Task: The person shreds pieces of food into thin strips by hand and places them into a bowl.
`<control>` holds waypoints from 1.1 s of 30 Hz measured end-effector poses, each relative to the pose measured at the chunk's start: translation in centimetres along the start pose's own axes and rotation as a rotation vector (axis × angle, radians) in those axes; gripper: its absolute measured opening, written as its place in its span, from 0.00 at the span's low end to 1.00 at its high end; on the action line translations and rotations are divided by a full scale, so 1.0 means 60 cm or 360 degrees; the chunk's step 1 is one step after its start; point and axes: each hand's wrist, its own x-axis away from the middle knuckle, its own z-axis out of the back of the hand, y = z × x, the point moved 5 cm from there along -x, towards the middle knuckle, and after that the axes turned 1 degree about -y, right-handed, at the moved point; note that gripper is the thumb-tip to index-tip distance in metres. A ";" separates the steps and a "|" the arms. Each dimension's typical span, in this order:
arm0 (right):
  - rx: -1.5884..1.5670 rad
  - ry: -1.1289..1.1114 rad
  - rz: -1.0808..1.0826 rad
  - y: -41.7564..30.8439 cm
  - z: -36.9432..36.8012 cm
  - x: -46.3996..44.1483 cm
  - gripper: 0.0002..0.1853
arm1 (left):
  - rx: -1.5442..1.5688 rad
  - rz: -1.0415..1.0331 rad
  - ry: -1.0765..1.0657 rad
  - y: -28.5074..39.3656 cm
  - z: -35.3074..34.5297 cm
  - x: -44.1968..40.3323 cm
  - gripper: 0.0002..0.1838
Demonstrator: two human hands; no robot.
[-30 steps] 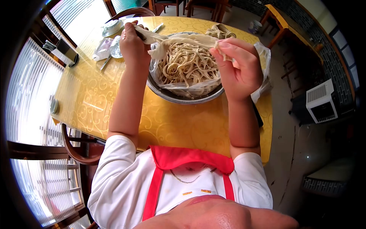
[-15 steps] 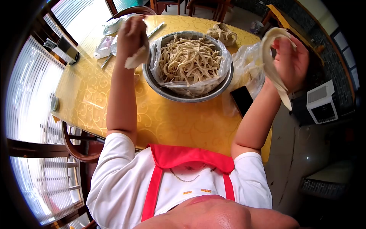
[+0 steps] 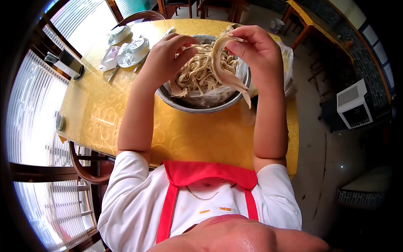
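Observation:
On the yellow table a metal bowl (image 3: 197,110) lined with clear plastic holds a heap of pale beige, soft-looking strips (image 3: 201,71); their exact kind is unclear. My right hand (image 3: 262,52) is over the bowl's right side, thumb and fingers pinching a long, wide beige strip (image 3: 220,67). This strip curves down across the heap, and its narrow end hangs past the front right rim. Above the bowl's left side is my left hand (image 3: 170,54), its thumb and fingers curved and apart with nothing visible between them. Part of the heap lies hidden behind both hands.
Wrapped dishes (image 3: 136,48) and cutlery lie at the table's back left. A dark holder (image 3: 69,65) stands by the window. Clear plastic (image 3: 287,63) lies right of the bowl, partly behind my right hand. A chair (image 3: 86,168) is at the left edge.
Both hands have moved inward over the bowl. The pale piece in my left hand is no longer there. My right hand has carried its strip leftward from beyond the table's right side.

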 end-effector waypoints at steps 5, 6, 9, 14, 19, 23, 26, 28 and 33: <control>0.0023 -0.0099 -0.0055 0.007 -0.022 0.002 0.10 | 0.1285 0.0144 0.0002 0.043 -0.012 0.018 0.13; 0.0045 -0.0139 -0.0048 0.007 -0.026 0.003 0.10 | 0.1278 0.0165 0.0019 0.042 -0.013 0.019 0.12; 0.0155 -0.0227 -0.0004 0.010 -0.034 0.005 0.10 | 0.1274 0.0204 0.0077 0.038 -0.016 0.020 0.09; 0.0240 -0.0220 0.0093 0.019 -0.038 0.004 0.12 | 0.1172 0.0293 0.0146 0.026 -0.013 0.022 0.06; 0.0547 -0.0122 0.0099 0.024 -0.048 0.006 0.14 | 0.1042 0.0253 0.0294 0.037 -0.008 0.024 0.04; 0.0589 -0.0053 0.0083 0.026 -0.049 0.008 0.12 | 0.0941 0.0172 0.0337 0.034 -0.008 0.021 0.03; 0.0458 -0.0065 -0.0031 0.026 -0.046 0.010 0.10 | 0.0877 0.0145 0.0325 0.036 -0.012 0.020 0.03; 0.0371 -0.0087 -0.0017 0.031 -0.044 0.009 0.09 | 0.0871 0.0106 0.0277 0.037 -0.015 0.019 0.04; 0.0046 -0.0186 -0.0160 0.039 -0.040 0.008 0.09 | 0.1498 0.0291 0.0069 0.024 -0.024 0.017 0.04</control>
